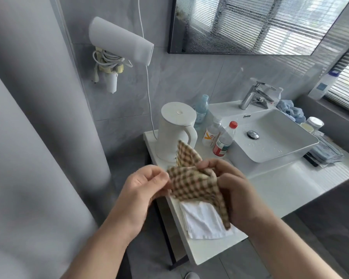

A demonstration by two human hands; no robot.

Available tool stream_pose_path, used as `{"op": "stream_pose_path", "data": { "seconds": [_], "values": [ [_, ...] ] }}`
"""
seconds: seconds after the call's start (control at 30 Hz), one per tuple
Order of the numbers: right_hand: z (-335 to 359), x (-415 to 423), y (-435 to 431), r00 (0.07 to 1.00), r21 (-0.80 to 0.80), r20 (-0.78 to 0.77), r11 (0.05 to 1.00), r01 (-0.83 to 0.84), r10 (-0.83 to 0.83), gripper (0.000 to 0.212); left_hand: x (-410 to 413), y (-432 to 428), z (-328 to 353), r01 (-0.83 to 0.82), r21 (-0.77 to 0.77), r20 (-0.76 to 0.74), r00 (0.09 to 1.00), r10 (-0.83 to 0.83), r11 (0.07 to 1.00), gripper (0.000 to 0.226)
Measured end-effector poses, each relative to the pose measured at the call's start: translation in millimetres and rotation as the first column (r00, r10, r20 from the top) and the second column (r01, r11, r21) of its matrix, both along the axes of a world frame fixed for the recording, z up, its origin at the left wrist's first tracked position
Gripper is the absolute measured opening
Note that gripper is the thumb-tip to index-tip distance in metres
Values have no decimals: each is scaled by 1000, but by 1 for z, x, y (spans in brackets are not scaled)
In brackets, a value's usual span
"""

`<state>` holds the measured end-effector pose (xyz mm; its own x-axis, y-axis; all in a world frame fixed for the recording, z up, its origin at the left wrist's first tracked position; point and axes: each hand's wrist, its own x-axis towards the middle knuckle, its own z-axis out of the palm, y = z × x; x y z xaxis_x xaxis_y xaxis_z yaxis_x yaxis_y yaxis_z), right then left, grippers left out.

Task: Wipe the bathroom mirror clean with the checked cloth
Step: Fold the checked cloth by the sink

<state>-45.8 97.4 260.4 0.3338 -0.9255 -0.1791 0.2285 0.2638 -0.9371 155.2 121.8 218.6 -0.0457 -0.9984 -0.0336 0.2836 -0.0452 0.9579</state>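
A brown-and-cream checked cloth [191, 180] hangs crumpled in the air above the left end of the counter. My right hand [236, 190] grips its right side, fingers curled over the fabric. My left hand [147, 188] pinches its left edge between thumb and fingertips. The black-framed mirror [250, 25] hangs on the wall at the top. It is speckled with droplets and reflects window blinds. Both hands are well below the mirror.
A white folded cloth [204, 220] lies on the white counter [280, 186] under my hands. A white kettle [175, 129], several bottles [225, 139], a basin [274, 135] with a tap [252, 95], and a wall hair dryer [119, 40] stand beyond. A grey curtain [38, 117] hangs left.
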Motion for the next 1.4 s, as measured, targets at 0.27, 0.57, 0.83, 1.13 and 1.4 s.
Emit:
{"op": "stream_pose_path", "data": {
  "seconds": [0.27,0.57,0.83,1.13,1.4],
  "values": [
    [8,3,1,980,10,197,999,-35,32,26,-17,4,2,133,281,-153,984,-92,951,63],
    [-1,3,2,943,-153,-323,988,31,-80,61,-10,2,6,-226,-108,226,943,245,968,43],
    [5,3,1,973,71,-222,994,80,-63,32,-14,13,18,-225,-396,365,852,377,891,23],
    [9,-3,0,978,-148,-188,987,67,-94,61,-18,6,25,-140,-80,49,988,144,987,36],
    [15,4,-3,479,-532,-762,843,-79,-436,26,-11,-15,11,-195,-559,645,509,571,806,20]
  ]
}}
